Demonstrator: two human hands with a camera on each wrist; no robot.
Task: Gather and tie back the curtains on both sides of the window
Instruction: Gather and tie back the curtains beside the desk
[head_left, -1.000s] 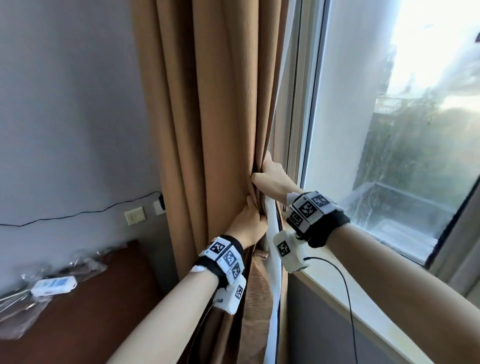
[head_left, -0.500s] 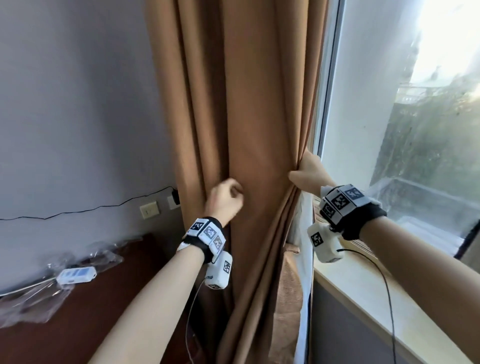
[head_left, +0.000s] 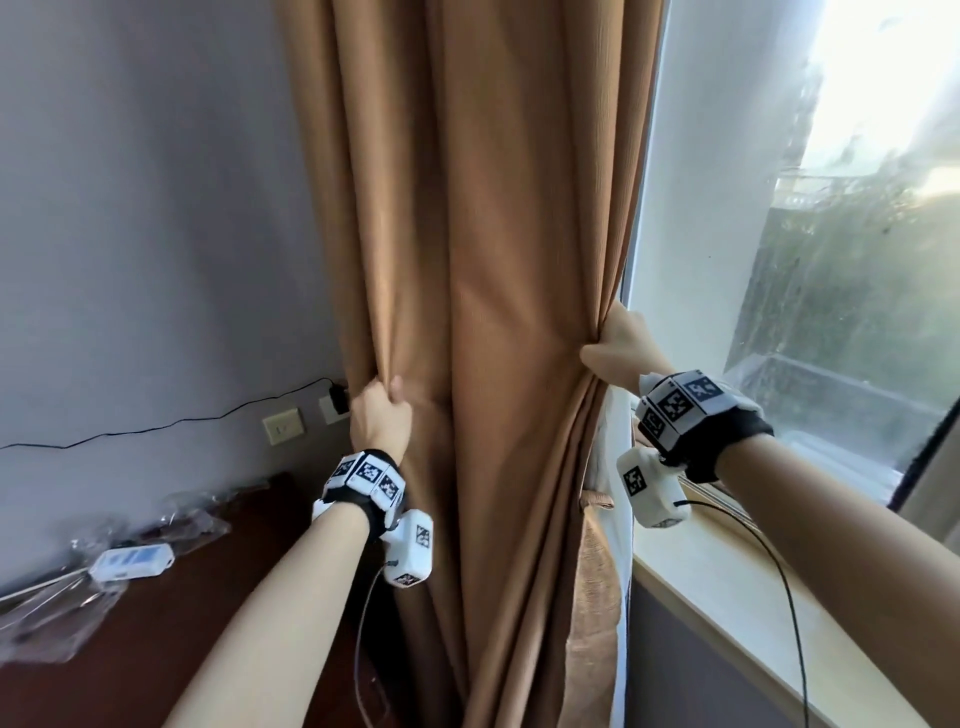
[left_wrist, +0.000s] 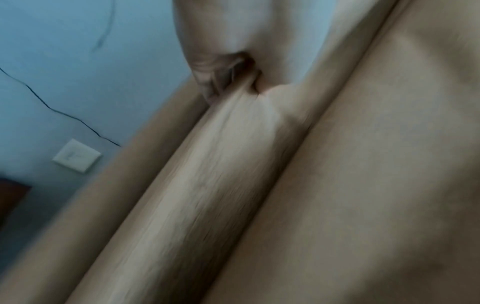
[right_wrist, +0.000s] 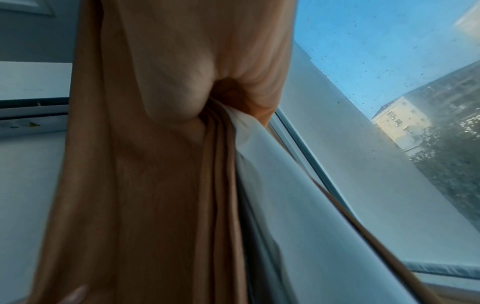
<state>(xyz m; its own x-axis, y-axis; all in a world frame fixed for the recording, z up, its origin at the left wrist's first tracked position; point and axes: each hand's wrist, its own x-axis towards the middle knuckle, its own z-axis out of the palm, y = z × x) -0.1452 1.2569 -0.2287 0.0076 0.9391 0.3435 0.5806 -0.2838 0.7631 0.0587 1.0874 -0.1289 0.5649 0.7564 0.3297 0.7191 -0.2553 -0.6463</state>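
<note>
Curtain: tan fabric panel hanging beside the left edge of the window, long axis vertical, folds running top to bottom and slanting inward below the two grips.
Left hand: fist closed around a bunch of folds at the curtain's wall-side edge, thumb on top; the left wrist view, blurred, shows curled fingers pinching a ridge of cloth.
Right hand: grips the window-side edge of the curtain, fingers wrapped behind the fabric and out of sight in the head view; the right wrist view shows cloth gathered tight into the palm.
Spread: the two hands are well apart at about the same height, the panel drawn flat between them.
White lining: pale layer behind the tan cloth, caught in the right-hand grip on the window side.
Sill: pale ledge under the right forearm.
Wall: grey, with a beige socket plate and a black cable running left.
Dark wooden surface: at lower left, carrying clear plastic bags and a small white box.
</note>
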